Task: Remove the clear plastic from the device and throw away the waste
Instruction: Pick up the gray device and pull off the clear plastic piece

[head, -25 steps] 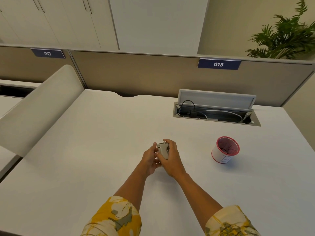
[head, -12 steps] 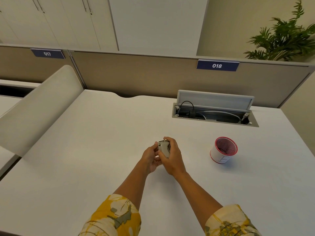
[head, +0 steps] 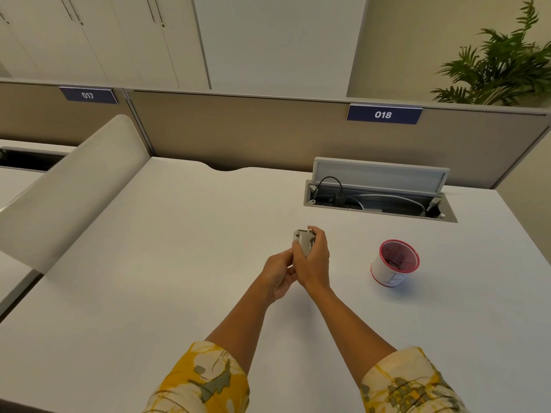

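Device (head: 303, 242), small, grey: centre of frame, upright, long axis running away from us. Our right hand (head: 313, 262) clamps it; left hand (head: 278, 274) pinches its near end (film not discernible). Waste cup (head: 395, 266) lies right, nearer our right hand.

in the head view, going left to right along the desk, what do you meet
curved white divider → left hand → right hand holding the grey device → red-rimmed cup
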### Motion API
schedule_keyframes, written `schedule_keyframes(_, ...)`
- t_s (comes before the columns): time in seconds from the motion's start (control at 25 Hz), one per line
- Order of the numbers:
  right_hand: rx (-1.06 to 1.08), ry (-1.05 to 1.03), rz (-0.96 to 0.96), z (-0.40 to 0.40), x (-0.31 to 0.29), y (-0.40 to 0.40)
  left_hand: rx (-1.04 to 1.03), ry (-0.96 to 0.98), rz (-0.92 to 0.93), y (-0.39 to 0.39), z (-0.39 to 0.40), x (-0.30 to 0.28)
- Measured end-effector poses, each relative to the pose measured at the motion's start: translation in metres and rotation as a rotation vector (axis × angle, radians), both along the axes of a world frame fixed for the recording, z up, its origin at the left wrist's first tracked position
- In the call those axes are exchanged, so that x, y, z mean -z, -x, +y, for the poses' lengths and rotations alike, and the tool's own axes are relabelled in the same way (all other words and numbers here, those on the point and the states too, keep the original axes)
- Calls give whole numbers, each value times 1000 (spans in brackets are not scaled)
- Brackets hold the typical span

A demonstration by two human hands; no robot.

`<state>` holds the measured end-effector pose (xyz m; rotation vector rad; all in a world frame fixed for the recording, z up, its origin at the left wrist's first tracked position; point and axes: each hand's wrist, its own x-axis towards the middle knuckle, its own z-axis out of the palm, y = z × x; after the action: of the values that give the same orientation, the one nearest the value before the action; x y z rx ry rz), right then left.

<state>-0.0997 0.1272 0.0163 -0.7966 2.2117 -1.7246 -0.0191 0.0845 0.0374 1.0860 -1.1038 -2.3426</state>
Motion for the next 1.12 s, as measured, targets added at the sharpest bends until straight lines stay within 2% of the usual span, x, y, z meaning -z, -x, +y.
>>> schedule_keyframes(0.68,19,-41,-23,-13,-18,12,-150,190,-53,14,2,17)
schedule_keyframes(1.12,57,-173,-122,-10,-11,24,-171,242,-215,8,-3,28)
